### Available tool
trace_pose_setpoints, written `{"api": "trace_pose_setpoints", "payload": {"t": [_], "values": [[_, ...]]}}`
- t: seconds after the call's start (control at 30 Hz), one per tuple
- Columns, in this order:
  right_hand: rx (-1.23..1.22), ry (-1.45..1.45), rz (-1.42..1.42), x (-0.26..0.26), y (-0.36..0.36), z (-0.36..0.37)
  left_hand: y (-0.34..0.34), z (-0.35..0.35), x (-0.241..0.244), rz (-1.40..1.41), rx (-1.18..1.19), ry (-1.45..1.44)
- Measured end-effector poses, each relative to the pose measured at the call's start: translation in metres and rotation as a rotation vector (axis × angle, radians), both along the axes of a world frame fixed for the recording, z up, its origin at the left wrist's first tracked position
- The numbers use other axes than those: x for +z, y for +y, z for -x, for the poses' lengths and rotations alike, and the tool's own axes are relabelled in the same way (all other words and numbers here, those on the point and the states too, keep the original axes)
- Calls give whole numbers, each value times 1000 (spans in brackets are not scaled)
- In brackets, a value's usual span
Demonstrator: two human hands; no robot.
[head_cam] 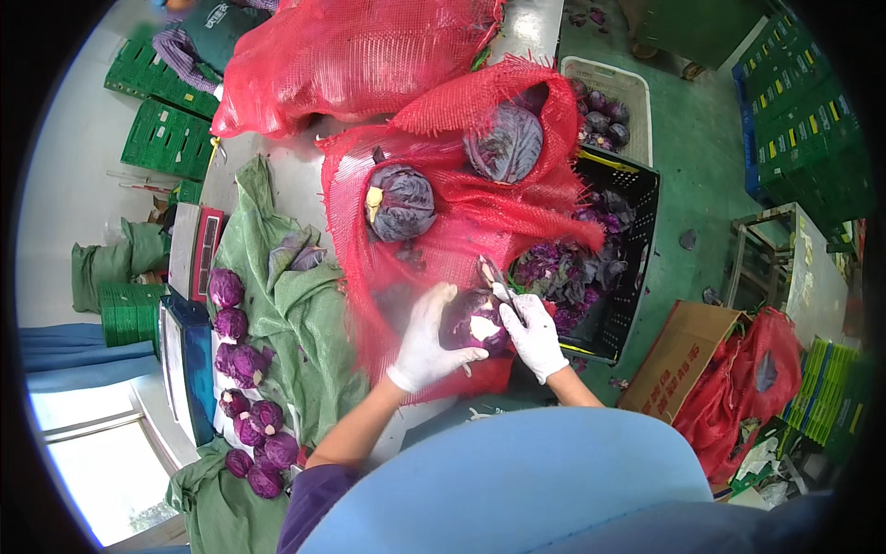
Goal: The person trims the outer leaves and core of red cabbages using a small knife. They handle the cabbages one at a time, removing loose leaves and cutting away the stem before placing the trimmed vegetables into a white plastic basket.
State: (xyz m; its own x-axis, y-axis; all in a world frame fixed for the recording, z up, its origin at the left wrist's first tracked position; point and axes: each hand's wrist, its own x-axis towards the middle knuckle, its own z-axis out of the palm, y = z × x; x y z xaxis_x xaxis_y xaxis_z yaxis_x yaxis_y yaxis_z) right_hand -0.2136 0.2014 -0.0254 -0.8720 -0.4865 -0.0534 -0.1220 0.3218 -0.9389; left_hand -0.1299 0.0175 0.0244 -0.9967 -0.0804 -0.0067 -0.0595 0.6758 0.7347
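Observation:
My left hand (426, 343), in a white glove, cups a purple-red cabbage (477, 322) with a pale cut patch on it. In my right hand (534, 339), also gloved in white, is a knife (493, 273) whose blade points up and left, just beyond the cabbage. Beneath the hands spreads an opened red mesh sack (457, 242). Two larger dark cabbages rest on it: one with a pale stem (401, 204), and another (505, 145) partly under a fold. Loose purple leaves (561, 270) fill part of a black plastic crate (640, 228) to the right.
Several small red cabbages (266, 415) lie along a green woven sack (297, 325) at left. A bulging red mesh sack (360, 62) lies across the far end, near a person's checked sleeve (183, 59). A white crate (640, 104) holds more cabbages. A cardboard box (668, 360) stands right.

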Motion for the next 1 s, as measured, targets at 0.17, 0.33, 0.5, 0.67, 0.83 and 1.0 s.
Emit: {"api": "trace_pose_setpoints", "payload": {"t": [0.17,0.33,0.5,0.67,0.83,1.0], "values": [[-60,-16,4,8,-5,-34,42,-11,-16,102,265,94],[160,251,-189,38,14,-8,36,-7,-16,84,190,64],[317,417,-375,33,4,-5,34,0,-12,135,136,141],[62,257,-397,-11,28,43,42,-12,-10,124,106,36],[187,299,-234,36,17,18,35,-7,-17,117,101,149],[284,374,-338,33,7,-9,37,-3,-8,97,110,120]]}}
